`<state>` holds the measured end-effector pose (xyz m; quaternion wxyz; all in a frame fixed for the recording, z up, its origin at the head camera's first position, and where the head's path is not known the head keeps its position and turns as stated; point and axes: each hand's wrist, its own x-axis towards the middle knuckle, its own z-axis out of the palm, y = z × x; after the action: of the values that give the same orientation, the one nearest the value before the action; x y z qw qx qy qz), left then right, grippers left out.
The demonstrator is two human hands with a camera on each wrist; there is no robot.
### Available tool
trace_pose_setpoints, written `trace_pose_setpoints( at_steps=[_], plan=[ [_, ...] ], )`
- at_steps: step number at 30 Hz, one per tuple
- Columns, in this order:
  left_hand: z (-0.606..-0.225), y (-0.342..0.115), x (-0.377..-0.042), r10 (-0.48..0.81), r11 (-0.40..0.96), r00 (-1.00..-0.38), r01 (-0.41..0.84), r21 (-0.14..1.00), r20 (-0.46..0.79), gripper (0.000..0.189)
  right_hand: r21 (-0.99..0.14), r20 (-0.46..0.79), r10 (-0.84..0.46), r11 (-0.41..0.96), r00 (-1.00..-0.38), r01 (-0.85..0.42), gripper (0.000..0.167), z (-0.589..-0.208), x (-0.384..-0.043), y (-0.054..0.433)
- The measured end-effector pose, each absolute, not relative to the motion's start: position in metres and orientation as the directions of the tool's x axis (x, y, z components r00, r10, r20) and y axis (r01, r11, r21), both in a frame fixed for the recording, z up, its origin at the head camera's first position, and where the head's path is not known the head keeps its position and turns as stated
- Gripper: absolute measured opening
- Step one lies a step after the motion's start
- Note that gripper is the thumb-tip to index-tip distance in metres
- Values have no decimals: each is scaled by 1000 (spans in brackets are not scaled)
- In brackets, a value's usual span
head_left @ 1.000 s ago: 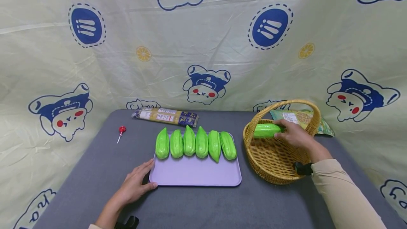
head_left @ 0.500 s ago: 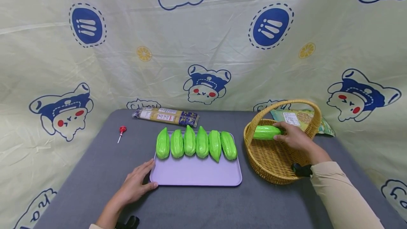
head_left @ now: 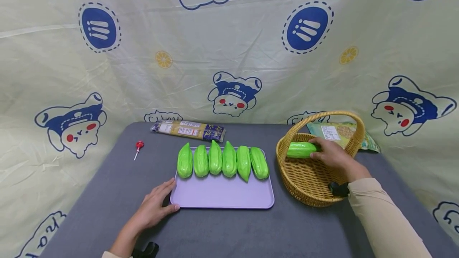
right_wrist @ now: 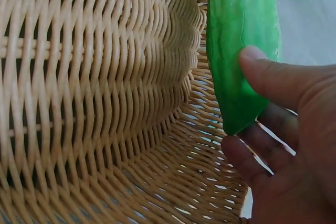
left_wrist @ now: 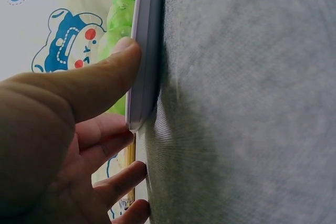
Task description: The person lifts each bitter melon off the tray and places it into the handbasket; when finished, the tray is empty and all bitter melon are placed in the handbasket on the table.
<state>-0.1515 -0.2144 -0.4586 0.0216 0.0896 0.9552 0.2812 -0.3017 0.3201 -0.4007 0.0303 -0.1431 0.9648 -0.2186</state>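
My right hand (head_left: 333, 155) pinches a bright green bitter melon (head_left: 300, 150) near its pointed end, thumb on top and fingers beneath, inside the wicker basket (head_left: 299, 192). In the right wrist view that melon (right_wrist: 244, 35) lies along the far woven wall. On the left, my left hand (head_left: 155, 205) touches the corner of a lilac tray (head_left: 222, 198), fingers fairly straight and spread. The left wrist view shows its thumb (left_wrist: 118, 66) against the tray's rim (left_wrist: 144, 61). Several more bitter melons (head_left: 229, 160) stand side by side in a row along the tray's back half.
Behind the tray lies a pack of noodles (head_left: 188, 129). A red lollipop (head_left: 139, 145) is at the left of the grey table (head_left: 222, 234). A green bag (head_left: 337, 132) rests behind the basket, whose handle (head_left: 322, 115) arches over it. A printed curtain hangs at the back.
The bitter melon in my right hand has come down slightly inside the basket. My left hand stays at the tray's corner, and the view has shifted a little.
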Motion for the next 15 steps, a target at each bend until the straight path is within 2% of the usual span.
trace_pose_setpoints(
  at_steps=[15],
  plan=[
    [-457,-213,-153,184,827,-983,156,540,2,71,-408,21,-294,870,-956,-277,49,-407,-307,320]
  ],
)
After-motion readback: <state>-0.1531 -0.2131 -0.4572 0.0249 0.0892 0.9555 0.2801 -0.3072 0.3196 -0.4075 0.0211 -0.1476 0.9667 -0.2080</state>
